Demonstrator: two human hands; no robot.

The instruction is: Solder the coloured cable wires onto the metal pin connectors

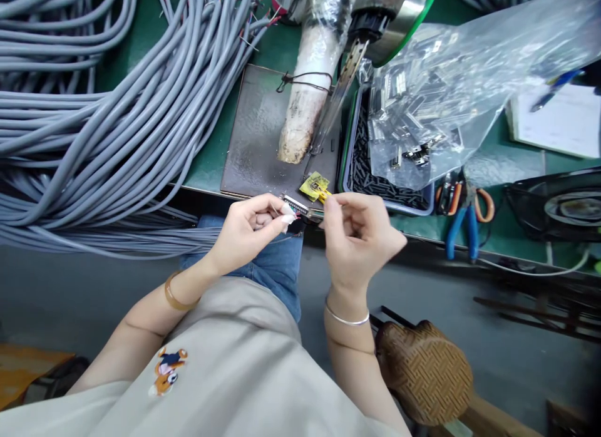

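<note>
My left hand (251, 227) is closed in a pinch on thin coloured wires (297, 216), its fingertips wrapped in white. Right at those fingertips, a small metal multi-pin connector (295, 204) sits at the bench edge. My right hand (359, 236) pinches a slim yellow tool (325, 196) whose exact kind I cannot make out. Its far end lies over a yellow piece (313, 185) with dark marks, on the brown board (248, 143). Part of the tool is hidden by my fingers.
Grey cables (136, 124) are heaped at left. A plastic-wrapped tube (307, 92) hangs over the board beside a perforated metal rod (352, 64). At right stand a bin (399, 206) of small black pieces, a bag (488, 55) of metal parts, blue-handled pliers (462, 227) and a stool (432, 374).
</note>
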